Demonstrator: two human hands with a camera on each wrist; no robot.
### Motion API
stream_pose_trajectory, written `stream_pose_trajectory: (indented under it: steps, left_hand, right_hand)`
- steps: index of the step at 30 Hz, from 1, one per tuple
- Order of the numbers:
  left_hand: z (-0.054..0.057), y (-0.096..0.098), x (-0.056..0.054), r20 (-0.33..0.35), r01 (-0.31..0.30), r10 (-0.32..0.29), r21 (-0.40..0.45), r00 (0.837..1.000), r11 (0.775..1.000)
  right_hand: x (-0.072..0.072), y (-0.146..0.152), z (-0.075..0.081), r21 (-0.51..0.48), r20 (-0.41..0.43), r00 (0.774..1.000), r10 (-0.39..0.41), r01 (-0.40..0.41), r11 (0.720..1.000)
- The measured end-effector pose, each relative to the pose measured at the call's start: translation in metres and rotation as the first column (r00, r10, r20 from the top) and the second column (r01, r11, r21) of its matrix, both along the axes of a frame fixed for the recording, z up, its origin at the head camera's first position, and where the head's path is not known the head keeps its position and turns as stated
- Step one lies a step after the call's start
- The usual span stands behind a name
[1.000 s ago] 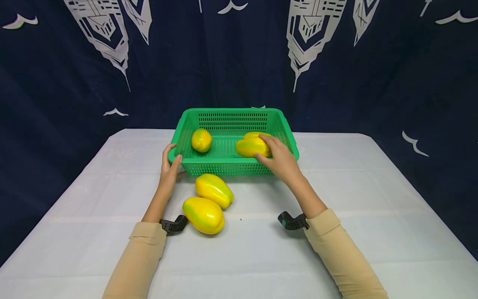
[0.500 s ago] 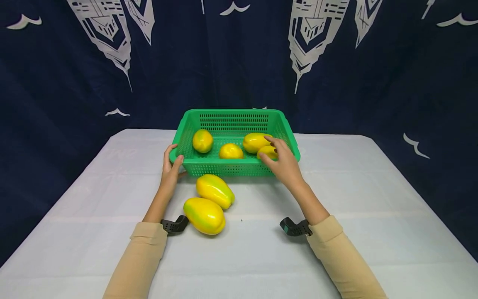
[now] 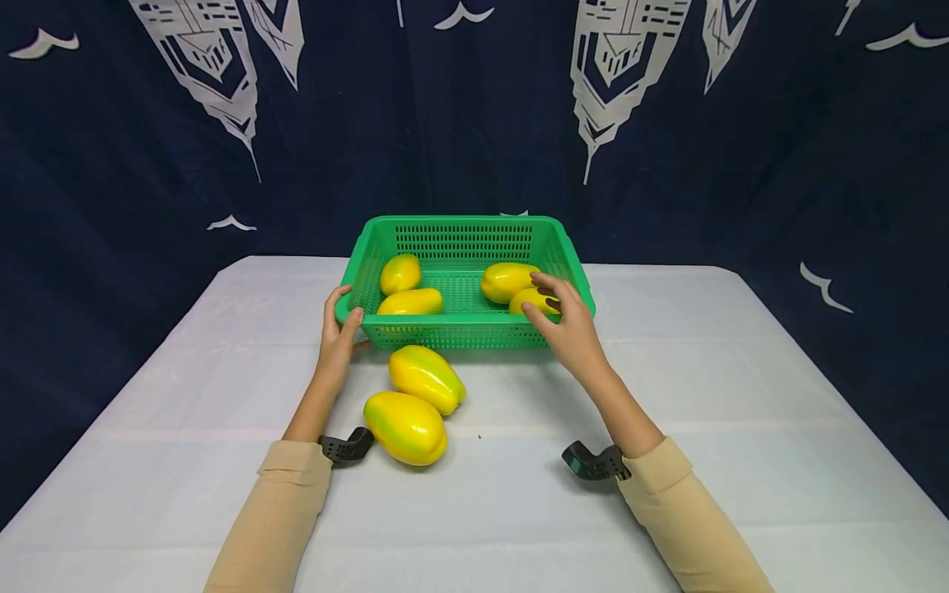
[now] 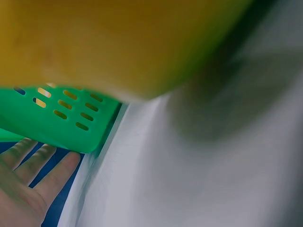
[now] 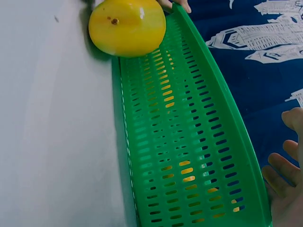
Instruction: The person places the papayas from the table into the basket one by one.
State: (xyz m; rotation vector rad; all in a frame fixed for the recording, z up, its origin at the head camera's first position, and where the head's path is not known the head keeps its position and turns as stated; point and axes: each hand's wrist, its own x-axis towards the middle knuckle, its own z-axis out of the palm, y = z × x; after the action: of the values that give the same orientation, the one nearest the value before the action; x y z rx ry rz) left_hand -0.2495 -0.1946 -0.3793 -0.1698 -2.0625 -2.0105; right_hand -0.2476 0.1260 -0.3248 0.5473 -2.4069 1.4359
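Observation:
In the head view my left hand (image 3: 335, 338) grips the front left corner of a green perforated basket (image 3: 474, 319), thumb at the rim. My right hand (image 3: 572, 329) hovers at the basket's front right, fingers loosely bent and apart, holding nothing. Just beyond its fingertips lie a yellow papaya (image 3: 507, 282) and another papaya (image 3: 528, 301), partly hidden by the hand. On the left inside the basket, one papaya (image 3: 400, 273) sits behind a papaya lying sideways (image 3: 410, 302). The right wrist view shows the spread fingers (image 5: 280, 172) beside the basket rim.
Two papayas lie on the white cloth in front of the basket: a farther papaya (image 3: 426, 379) and a nearer papaya (image 3: 405, 428), close to my left wrist's black camera mount (image 3: 348, 447). A dark blue curtain (image 3: 445, 123) hangs behind the table (image 3: 667, 371).
My right hand let go of a papaya, which rolled left along the basket's front to the left papaya. The hand drew slightly right. My left hand stayed on the corner.

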Motion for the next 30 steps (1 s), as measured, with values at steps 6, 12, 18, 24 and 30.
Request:
stream_pose_trajectory:
  steps: [6, 12, 18, 24, 30]
  left_hand:
    - [0.013, 0.005, 0.01, 0.005, 0.004, -0.004, -0.006, 1.0, 1.0]
    - [0.0, -0.001, -0.001, 0.004, 0.002, -0.002, 0.002, 1.0, 1.0]
    - [-0.002, -0.001, -0.002, -0.006, -0.005, 0.005, 0.004, 1.0, 1.0]
    - [0.0, -0.001, -0.001, 0.002, -0.004, 0.004, 0.011, 1.0, 1.0]
    - [0.011, 0.004, 0.009, 0.004, 0.004, -0.004, 0.006, 1.0, 1.0]
  right_hand:
    - [0.006, -0.005, -0.001, -0.005, -0.021, 0.999, 0.032, -0.032, 0.999]
    - [0.015, -0.014, 0.001, 0.006, -0.037, 0.997, 0.069, -0.068, 0.998]
    - [0.028, -0.024, 0.002, 0.04, -0.066, 0.992, 0.11, -0.108, 0.993]
    - [0.039, -0.032, 0.002, 0.071, -0.089, 0.986, 0.139, -0.133, 0.989]
    - [0.049, -0.039, 0.002, 0.076, -0.07, 0.984, 0.167, -0.161, 0.984]
